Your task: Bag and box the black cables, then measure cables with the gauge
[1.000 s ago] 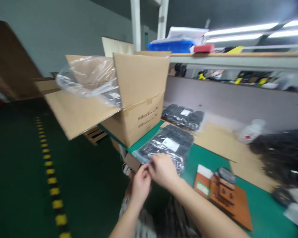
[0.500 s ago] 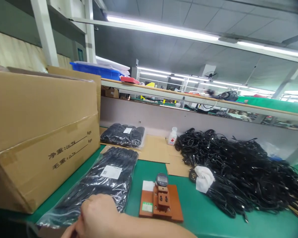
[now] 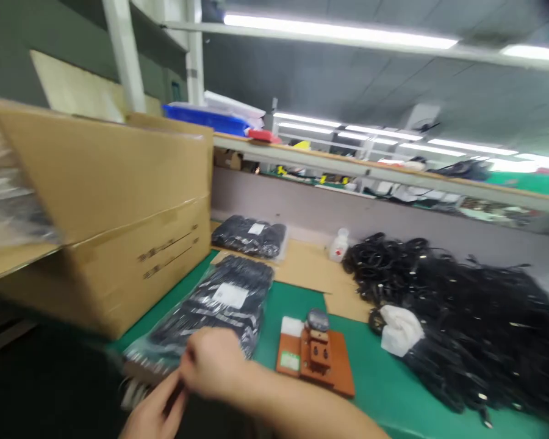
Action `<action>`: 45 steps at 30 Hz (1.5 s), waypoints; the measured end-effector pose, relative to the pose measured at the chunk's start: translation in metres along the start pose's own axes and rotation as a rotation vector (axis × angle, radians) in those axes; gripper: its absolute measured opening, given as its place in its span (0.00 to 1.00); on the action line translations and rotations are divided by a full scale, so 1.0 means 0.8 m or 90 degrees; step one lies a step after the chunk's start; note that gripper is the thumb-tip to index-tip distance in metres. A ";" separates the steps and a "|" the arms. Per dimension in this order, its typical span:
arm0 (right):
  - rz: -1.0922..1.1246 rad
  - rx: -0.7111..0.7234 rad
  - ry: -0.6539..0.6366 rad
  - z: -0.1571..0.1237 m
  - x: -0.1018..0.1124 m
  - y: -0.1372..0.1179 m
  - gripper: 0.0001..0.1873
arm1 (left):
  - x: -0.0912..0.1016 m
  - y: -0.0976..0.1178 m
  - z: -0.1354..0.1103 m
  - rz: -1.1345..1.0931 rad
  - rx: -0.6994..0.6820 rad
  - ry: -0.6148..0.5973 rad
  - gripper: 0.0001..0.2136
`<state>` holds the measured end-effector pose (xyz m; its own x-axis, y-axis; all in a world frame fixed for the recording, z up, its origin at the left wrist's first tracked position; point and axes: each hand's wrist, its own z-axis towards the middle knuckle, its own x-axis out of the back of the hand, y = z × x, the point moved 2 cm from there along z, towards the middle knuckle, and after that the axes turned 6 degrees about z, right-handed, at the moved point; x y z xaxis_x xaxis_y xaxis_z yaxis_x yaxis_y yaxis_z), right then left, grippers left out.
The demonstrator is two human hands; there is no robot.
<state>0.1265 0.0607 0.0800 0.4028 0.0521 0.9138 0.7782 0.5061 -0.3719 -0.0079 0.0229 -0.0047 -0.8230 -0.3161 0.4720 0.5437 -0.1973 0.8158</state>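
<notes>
Cable bag [image 3: 210, 311] — green bench [image 3: 384, 390] | both hands' fingers pinch its near edge | factory hall

Bare hands [image 3: 210, 366], bare forearms, no sleeves, no gloves

Carton [image 3: 119, 207] blocks left; cable heap [image 3: 462, 317] right; green mat [image 3: 375, 378] between free.

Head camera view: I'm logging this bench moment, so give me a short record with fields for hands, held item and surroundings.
right hand: on the near end of the clear bag of black cables
left hand: below that bag's near edge, grip unclear from blur
left of bag: cardboard box
right of bag: brown fixture with gauge
far right: loose black cable pile
behind: second bagged bundle, white bottle
</notes>
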 end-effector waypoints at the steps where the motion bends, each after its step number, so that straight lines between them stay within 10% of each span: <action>1: 0.018 -0.007 0.004 -0.003 -0.001 0.001 0.09 | 0.002 0.009 -0.003 0.044 -0.096 -0.021 0.09; 28: 0.046 0.028 0.087 -0.046 0.026 0.042 0.10 | -0.027 0.020 -0.054 0.172 -0.168 -0.060 0.14; 36: 0.087 0.077 0.129 -0.101 -0.003 0.045 0.12 | -0.052 0.036 -0.068 0.151 -0.220 -0.041 0.15; 45: 0.200 0.047 0.221 -0.078 0.035 0.053 0.11 | -0.052 0.037 -0.074 0.131 -0.233 -0.043 0.12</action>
<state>0.2008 0.0299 0.0793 0.7600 -0.0719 0.6459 0.5620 0.5717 -0.5978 0.0522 -0.0246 -0.0195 -0.6938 -0.3246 0.6429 0.7103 -0.4562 0.5361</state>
